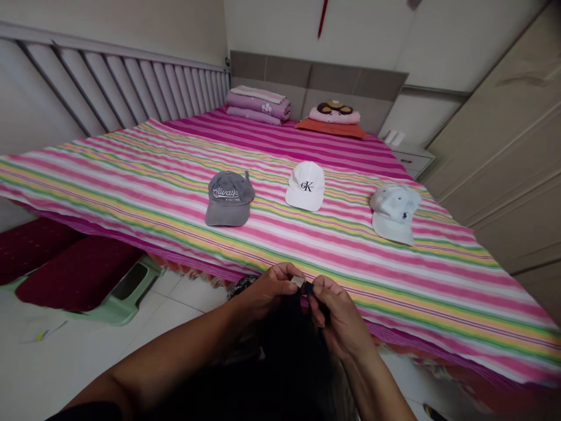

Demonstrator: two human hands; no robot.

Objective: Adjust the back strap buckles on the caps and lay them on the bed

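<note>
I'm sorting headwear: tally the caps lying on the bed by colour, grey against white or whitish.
Grey cap: 1
White or whitish caps: 2
Total: 3

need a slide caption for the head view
Left hand and right hand hold a small item near a striped bedspread with a gray cap, white cap and pale cap on it.

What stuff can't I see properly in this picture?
Head view, dark strap-like item: the left hand and right hand hide its full shape.
Head view, gray cap: the small letters under "Always" are too tiny to read.
Head view, red strip: the top edge cuts it off.
Head view, white bedside cabinet: the bed hides its lower part.
</note>
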